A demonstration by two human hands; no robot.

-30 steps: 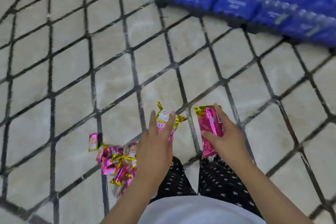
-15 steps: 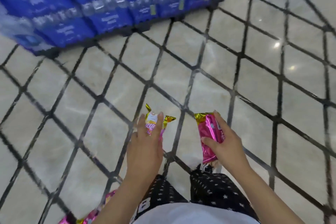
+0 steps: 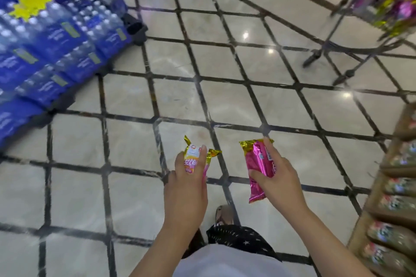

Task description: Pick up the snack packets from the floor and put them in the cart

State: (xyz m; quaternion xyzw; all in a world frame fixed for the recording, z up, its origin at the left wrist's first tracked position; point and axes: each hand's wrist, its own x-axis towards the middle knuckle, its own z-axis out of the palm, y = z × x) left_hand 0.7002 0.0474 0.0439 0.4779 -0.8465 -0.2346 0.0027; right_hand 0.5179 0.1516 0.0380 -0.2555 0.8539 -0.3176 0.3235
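Carrying step: the left hand pinches a small packet and the right hand grips a pink packet, both above the floor. The next move is probably to walk to the cart, far right, and drop them in.

Water packs at 10 o'clock, cart at 2, shelf at 4; left packet beside right packet, centre.

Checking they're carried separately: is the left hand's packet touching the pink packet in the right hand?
Apart. The head view shows a strip of floor between the packet in the left hand and the pink packet in the right hand.
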